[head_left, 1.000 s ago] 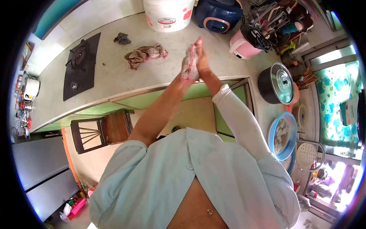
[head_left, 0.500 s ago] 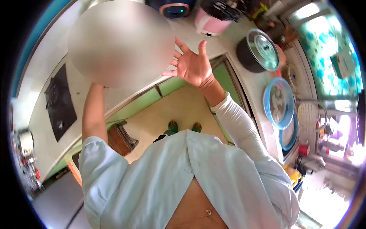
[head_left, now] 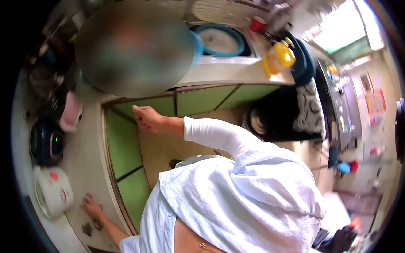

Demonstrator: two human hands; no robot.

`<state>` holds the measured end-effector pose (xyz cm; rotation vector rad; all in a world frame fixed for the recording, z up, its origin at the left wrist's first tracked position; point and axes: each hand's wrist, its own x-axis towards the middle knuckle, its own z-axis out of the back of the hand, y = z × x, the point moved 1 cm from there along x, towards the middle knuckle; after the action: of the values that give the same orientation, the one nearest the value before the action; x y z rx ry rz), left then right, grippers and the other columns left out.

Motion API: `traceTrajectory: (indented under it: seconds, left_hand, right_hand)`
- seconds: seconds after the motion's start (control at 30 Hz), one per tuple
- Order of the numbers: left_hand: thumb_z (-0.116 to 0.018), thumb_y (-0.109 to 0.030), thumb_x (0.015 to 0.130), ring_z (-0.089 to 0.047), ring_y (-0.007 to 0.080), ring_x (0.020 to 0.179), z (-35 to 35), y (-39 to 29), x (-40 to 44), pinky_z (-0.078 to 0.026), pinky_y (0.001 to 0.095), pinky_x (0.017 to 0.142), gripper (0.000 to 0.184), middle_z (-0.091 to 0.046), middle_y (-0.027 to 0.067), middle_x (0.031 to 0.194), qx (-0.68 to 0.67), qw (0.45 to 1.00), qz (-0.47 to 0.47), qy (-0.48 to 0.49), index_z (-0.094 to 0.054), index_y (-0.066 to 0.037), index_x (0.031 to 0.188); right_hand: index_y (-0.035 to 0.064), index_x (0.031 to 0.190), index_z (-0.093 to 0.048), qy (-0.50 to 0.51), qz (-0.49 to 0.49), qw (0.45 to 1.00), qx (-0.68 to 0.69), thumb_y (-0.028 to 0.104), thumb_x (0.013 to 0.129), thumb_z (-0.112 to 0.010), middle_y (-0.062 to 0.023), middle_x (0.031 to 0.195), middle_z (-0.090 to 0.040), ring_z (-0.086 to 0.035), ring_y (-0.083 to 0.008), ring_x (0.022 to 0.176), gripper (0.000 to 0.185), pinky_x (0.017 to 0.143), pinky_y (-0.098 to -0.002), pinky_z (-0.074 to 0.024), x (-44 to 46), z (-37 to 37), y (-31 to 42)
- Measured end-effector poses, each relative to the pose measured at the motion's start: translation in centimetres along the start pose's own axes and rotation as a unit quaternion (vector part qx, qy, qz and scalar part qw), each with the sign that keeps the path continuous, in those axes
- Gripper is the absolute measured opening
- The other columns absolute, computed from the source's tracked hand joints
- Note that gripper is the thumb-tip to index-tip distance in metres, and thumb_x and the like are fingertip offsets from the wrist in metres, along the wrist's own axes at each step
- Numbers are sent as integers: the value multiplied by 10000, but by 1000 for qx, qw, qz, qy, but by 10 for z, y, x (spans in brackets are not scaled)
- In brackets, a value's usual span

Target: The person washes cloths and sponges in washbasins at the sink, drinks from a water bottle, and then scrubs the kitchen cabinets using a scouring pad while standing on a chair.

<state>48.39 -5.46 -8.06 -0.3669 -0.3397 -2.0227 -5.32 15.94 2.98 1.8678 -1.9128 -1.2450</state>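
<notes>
My right hand (head_left: 148,119), at the end of a white sleeve, hangs in front of the green cabinet doors (head_left: 194,101). Its fingers are curled in and I see nothing in them. Low on the left, my left hand (head_left: 90,206) rests on or just over the pale counter (head_left: 86,168), fingers apart, holding nothing that I can see. It is nearest to a white round appliance with red marks (head_left: 54,192). A small dark object (head_left: 87,230) lies on the counter near the left wrist. A large blurred oval hides the counter above my right hand.
A dark rice cooker with a green light (head_left: 47,141) and a pink pot (head_left: 71,111) stand along the left counter. Beyond the blur are a blue basin (head_left: 219,40) at the sink, a red can (head_left: 257,24) and a yellow bottle (head_left: 279,57). A black cabinet (head_left: 274,114) stands right.
The view has swung to the right, bringing the sink side and room into sight. My right hand, open with palm showing before, is now curled. My left hand has come out from behind the blur.
</notes>
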Motion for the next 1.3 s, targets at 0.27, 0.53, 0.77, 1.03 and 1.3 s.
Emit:
traceTrajectory:
  seconds: [0.27,0.53,0.77,1.03,1.3]
  left_hand:
    - [-447,-94,801,-324,191,468,-77,-169,38,-325,356,457,254,-441,134,513,-175,976,110,71,-400,28,583]
    - [-469,-7,748,-518,255,632,-26,-508,43,-423,339,606,336,-520,152,710,-366,908,-200,29,-496,-38,1081]
    - [-524,-32,759,-485,317,1027,148,-651,156,-401,360,858,349,-511,153,1082,-392,832,-392,-19,-498,-37,1107]
    - [-433,-10,759,-496,336,1008,119,-747,368,-412,382,851,346,-524,165,1103,-231,850,-462,-101,-519,-43,1093]
    - [-422,-65,743,-454,291,1100,-19,-864,469,-342,454,919,350,-534,134,1116,-84,885,-457,-23,-539,-52,1072]
  right_hand:
    - [169,580,-317,-337,100,934,57,258,848,-487,52,467,-268,-246,-77,371,330,333,-245,-178,-183,220,-11]
    - [110,800,-455,-493,107,862,52,-4,747,-557,-7,620,-436,-436,-104,469,162,358,-252,-336,-385,371,-46]
    - [51,1284,-329,-432,83,898,14,116,812,-541,-130,1283,-384,-447,-226,1116,521,968,-440,-301,-408,410,17]
    - [28,1309,-235,-363,283,887,-29,221,851,-542,-108,1097,-550,-481,-203,1062,584,911,-308,-356,-286,386,174]
    - [-20,1155,-434,-298,244,912,144,271,900,-424,-166,1167,-479,-466,-281,1064,387,950,-378,-363,-67,427,337]
